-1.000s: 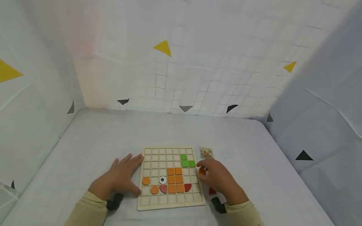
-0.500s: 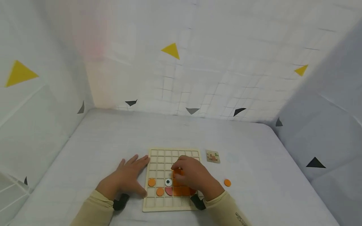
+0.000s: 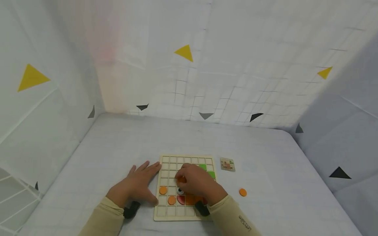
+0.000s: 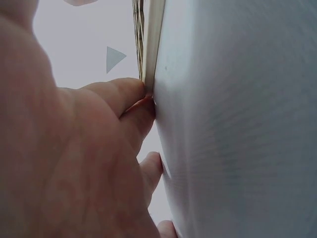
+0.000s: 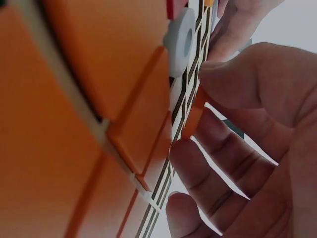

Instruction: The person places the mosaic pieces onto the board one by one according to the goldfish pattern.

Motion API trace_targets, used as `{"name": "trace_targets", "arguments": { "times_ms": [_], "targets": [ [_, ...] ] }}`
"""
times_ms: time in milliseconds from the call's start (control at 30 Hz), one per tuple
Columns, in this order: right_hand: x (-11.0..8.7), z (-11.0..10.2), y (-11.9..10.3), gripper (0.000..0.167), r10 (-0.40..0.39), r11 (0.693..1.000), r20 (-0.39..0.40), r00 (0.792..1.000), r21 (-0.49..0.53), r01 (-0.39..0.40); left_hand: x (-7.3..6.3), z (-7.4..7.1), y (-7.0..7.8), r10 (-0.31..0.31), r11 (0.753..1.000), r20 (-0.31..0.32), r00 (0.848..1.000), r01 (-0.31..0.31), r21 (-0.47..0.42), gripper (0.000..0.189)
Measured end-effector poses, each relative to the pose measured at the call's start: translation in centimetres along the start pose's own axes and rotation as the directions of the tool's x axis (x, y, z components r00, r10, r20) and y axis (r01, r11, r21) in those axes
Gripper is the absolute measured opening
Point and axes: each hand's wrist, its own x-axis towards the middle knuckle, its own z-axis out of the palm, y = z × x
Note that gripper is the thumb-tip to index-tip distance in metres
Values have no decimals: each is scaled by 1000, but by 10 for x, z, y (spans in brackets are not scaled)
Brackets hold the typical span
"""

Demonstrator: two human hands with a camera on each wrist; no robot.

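A pale wooden grid board (image 3: 165, 212) lies on the table. My left hand (image 3: 137, 186), fingers spread, rests against its left edge; in the left wrist view two fingertips (image 4: 133, 89) touch the rim. Over the middle of the board my right hand (image 3: 198, 182) pinches an orange piece (image 5: 194, 116) between thumb and fingers, close above the grid. Near it sits a white eye disc (image 3: 180, 191) with a black dot. Orange squares (image 5: 129, 114) fill cells below the hand, partly hidden by it. A red quarter-round (image 3: 181, 200) lies beside them.
Two orange discs (image 3: 163, 190) sit in cells at the board's left, and green squares (image 3: 211, 174) at its upper right. A small pattern card (image 3: 227, 164) lies right of the board. Another orange disc (image 3: 243, 192) is on the table further right.
My right hand has moved left from beside the board to over its middle, carrying the orange piece. The left hand stays at the board's edge. The head view has shifted slightly.
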Motion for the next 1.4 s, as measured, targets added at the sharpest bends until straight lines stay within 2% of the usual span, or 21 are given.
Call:
{"name": "trace_targets", "arguments": {
  "times_ms": [400, 867, 1100, 1400],
  "targets": [
    [4, 2, 0, 22, -12, 1000, 28, 1000, -9, 12, 0, -1, 2, 1, 1000, -1, 1000, -1, 10, 121],
    [-1, 4, 1, 26, -30, 999, -18, 999, 10, 30, 1, -1, 2, -9, 999, 8, 1000, 9, 31, 124],
    [-22, -4, 7, 27, 49, 994, -47, 998, 97, -44, 1, 0, 2, -33, 999, 18, 999, 33, 33, 125],
    [-58, -14, 25, 26, 141, 971, -87, 986, 207, -120, 0, 1, 2, -24, 999, 7, 1000, 24, 35, 127]
  ]
}}
